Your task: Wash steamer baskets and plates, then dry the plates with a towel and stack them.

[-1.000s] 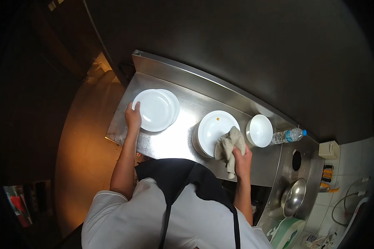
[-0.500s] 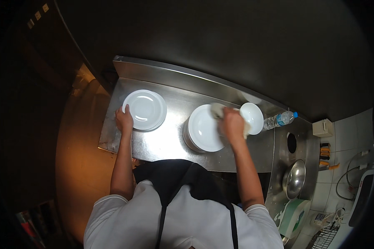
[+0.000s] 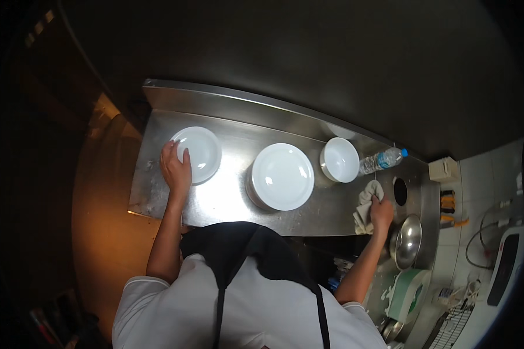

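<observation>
My left hand [image 3: 176, 170] is at the near left rim of a white plate [image 3: 201, 154] on the steel counter. Its thumb lies over the plate's edge and its fingers curl along the outer side. My right hand [image 3: 382, 214] is closed on a crumpled pale cloth [image 3: 365, 210], held at the counter's right end. Between my hands stands a stack of white plates [image 3: 282, 176]. Just right of the stack sits a white bowl [image 3: 339, 160], with no hand touching it.
A clear plastic bottle with a blue cap [image 3: 384, 160] lies beyond the bowl. A dark round hole [image 3: 400, 191] and a metal bowl [image 3: 407, 241] are at the right. A raised steel edge [image 3: 244, 102] runs along the counter's back. Orange-handled tools [image 3: 447, 203] hang on the tiled wall.
My right hand has moved right and nearer with the cloth, from between the stack and bowl to the counter's right end. My left hand has shifted slightly further over its plate.
</observation>
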A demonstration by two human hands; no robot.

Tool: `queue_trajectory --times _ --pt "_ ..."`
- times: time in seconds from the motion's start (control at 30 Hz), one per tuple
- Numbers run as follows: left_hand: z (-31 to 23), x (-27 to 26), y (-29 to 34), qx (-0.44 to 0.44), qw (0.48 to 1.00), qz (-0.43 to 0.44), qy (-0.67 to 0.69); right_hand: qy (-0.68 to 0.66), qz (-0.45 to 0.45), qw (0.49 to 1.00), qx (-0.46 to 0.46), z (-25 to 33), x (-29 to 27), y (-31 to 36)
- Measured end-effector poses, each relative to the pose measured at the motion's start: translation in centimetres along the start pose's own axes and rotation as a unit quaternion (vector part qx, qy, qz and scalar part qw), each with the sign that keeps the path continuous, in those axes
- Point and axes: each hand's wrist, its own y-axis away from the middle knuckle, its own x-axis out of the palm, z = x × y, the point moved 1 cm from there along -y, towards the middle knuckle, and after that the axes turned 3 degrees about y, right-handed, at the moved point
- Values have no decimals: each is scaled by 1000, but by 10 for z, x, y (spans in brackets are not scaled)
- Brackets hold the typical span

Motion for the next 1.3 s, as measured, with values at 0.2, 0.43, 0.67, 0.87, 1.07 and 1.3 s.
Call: queue_trajectory --times 0.2,0.43,0.67,0.87,1.07,1.3 --pt "-71 14 28 57 977 137 150 -1 -202 976 -80 31 10 6" --pt "-129 23 65 12 887 379 265 -138 54 978 -150 152 5 40" --pt "-133 57 81 -74 859 359 357 -109 57 853 -507 192 63 53" --pt "-119 87 87 -126 821 312 461 -164 68 808 -562 205 61 85" --pt "-129 85 84 -86 858 292 414 -167 132 784 -583 147 50 96" --pt "-135 94 85 -83 847 281 444 -133 54 852 -504 188 59 45"
